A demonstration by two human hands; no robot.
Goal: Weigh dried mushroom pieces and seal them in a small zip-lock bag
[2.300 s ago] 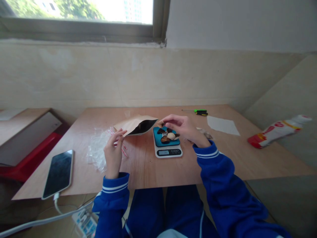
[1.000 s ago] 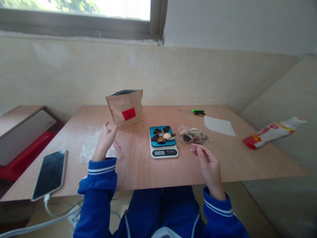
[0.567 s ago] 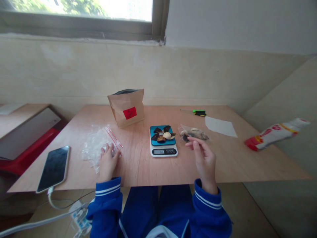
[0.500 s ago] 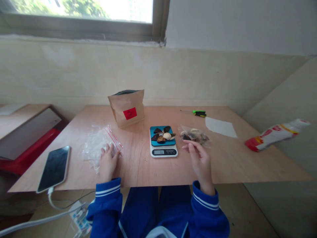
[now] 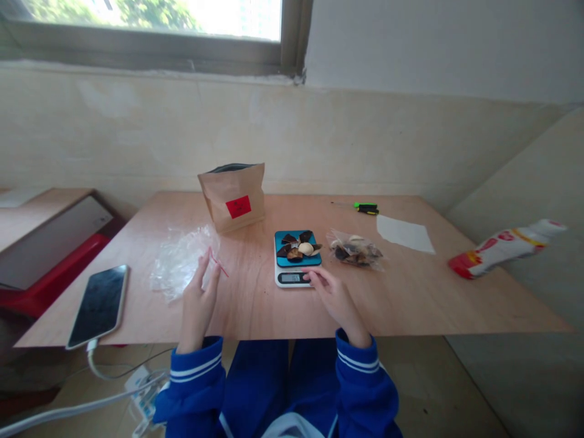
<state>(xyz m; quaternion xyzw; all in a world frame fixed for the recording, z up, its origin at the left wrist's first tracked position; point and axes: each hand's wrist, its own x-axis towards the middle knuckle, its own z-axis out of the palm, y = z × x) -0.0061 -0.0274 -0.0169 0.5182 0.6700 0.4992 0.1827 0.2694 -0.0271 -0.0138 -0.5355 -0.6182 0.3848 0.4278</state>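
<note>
My left hand (image 5: 199,294) is raised on edge over the table, and its fingers pinch a clear zip bag (image 5: 213,266) with a red strip, lifted from the heap of clear bags (image 5: 179,261). My right hand (image 5: 334,296) lies with fingers stretched out, empty, its fingertips at the front right corner of the small digital scale (image 5: 295,277). On the scale's blue platform (image 5: 281,260) lie dark dried pieces (image 5: 292,250) and one pale piece. An open brown paper pouch (image 5: 233,196) with a red label stands upright behind.
A clear bag of dried pieces (image 5: 354,249) lies right of the scale. Further back are a green screwdriver (image 5: 367,208) and a white sheet (image 5: 404,232). A phone (image 5: 98,304) on a cable lies at the table's (image 5: 424,292) left front corner. A red-and-white packet (image 5: 502,246) rests off to the right.
The paper pouch, earlier tipped open in my hands, now stands upright. My left hand went to the clear bags and lifted one. My right hand moved left to the scale's front.
</note>
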